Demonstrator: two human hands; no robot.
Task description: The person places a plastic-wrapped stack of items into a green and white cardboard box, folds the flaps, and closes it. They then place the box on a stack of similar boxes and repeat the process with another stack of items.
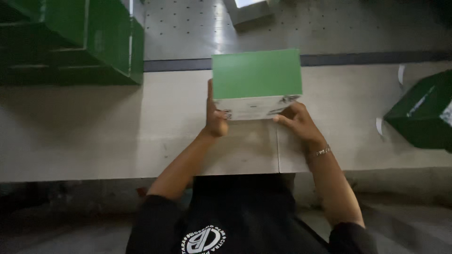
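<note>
Head view | left hand and right hand grip green box by its near corners; keep it square on tabletop; press evenly

box: a green-topped box with a white front is sitting on the pale bench
left hand: is gripping the box's left side
right hand: is holding its lower right corner; a bracelet is circling the wrist
surroundings: dark green boxes are standing far left, another far right
</note>
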